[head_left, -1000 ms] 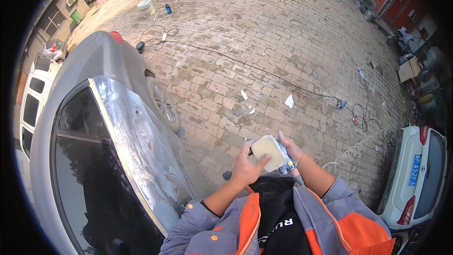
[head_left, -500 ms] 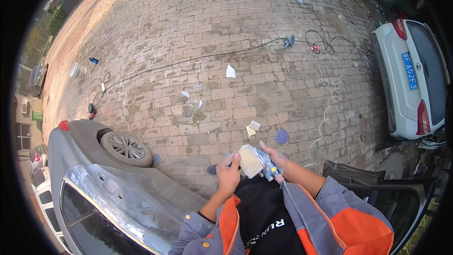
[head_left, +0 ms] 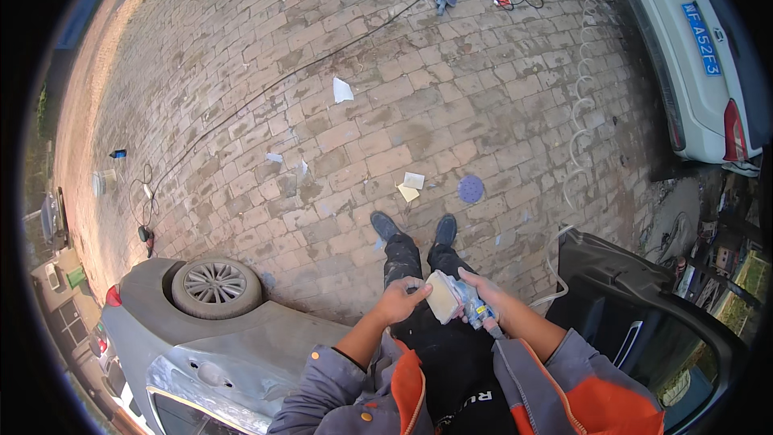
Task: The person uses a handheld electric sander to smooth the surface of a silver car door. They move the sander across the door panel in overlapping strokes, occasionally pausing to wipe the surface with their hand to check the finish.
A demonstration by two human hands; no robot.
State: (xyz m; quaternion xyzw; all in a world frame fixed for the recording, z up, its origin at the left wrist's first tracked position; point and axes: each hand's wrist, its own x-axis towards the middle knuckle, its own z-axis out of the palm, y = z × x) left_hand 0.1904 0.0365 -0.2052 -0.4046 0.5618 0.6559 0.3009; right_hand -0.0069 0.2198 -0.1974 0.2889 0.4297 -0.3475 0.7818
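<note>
In front of my body I hold a small blue hand-held sander (head_left: 478, 312). My right hand (head_left: 488, 294) is wrapped round its body, and a hose fitting points down toward my jacket. A cream sheet of sandpaper (head_left: 442, 297) covers the sander's flat face, which is turned to the left. At that sheet's left edge my left hand (head_left: 400, 302) is closed, thumb and fingers pinching the rim. The far side of the sander and some fingertips are hidden.
On the left stands a grey car (head_left: 266, 330) with a bare-metal patch. A dark open door (head_left: 596, 266) is on my right, beside a coiled hose (head_left: 581, 101). A purple sanding disc (head_left: 471, 188), paper scraps (head_left: 411, 186) and a corded tool (head_left: 442, 2) lie on the paving.
My view has tipped down, so my shoes and legs now show. Both hands and the sander sit lower and slightly right in view; the left hand remains at the sheet's edge.
</note>
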